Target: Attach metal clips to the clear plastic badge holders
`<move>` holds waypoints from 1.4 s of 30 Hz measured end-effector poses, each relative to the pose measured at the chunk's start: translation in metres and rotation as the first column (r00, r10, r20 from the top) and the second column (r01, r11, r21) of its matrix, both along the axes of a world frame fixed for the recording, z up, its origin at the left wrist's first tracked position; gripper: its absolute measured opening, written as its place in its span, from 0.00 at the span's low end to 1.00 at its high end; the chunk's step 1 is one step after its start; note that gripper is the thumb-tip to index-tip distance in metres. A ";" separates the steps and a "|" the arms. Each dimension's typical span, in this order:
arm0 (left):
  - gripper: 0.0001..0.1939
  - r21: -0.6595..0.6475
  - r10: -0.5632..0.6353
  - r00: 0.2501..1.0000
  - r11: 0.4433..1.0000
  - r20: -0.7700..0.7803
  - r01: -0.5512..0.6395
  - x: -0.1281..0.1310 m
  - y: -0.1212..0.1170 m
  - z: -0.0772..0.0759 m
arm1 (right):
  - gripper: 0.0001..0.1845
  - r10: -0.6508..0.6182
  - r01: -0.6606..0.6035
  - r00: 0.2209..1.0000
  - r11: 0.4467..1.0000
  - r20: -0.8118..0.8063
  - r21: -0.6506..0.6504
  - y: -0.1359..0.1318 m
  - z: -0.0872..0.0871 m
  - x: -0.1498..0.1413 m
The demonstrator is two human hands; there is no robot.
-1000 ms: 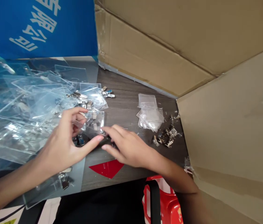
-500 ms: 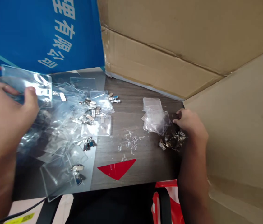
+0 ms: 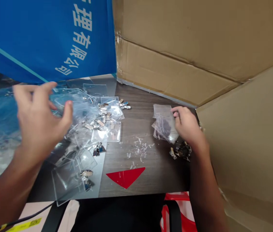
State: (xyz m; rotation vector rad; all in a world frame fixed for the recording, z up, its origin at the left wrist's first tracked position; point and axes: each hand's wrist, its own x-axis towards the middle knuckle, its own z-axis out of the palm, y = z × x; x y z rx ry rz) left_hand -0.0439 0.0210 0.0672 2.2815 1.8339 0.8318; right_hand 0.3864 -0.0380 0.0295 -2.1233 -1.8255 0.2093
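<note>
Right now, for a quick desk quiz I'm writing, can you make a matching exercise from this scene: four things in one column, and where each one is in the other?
Things:
1. Right hand
2. Metal clip pile
3. Clear slivers
4. Red triangle

Places:
A. Near the front edge of the wood tabletop
B. Resting on a stack of clear pouches
C. Scattered across the middle of the table
D. Just below the hand, beside the stack

Right pairs: 1-B, 2-D, 3-C, 4-A
</note>
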 end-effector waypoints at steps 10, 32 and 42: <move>0.16 0.176 -0.553 0.833 0.819 -0.004 0.545 0.035 -0.035 -0.036 | 0.18 0.155 -0.096 0.963 0.961 0.218 -0.259 -0.012 -0.005 -0.041; 0.11 0.034 -0.681 0.729 0.732 0.069 0.680 0.041 -0.034 -0.050 | 0.15 0.116 -0.101 0.983 0.989 0.143 -0.108 -0.032 -0.006 -0.090; 0.20 -0.117 -0.588 0.754 0.761 0.294 0.638 0.046 -0.045 -0.045 | 0.12 0.244 -0.096 0.946 0.840 -0.213 0.534 -0.052 0.008 -0.113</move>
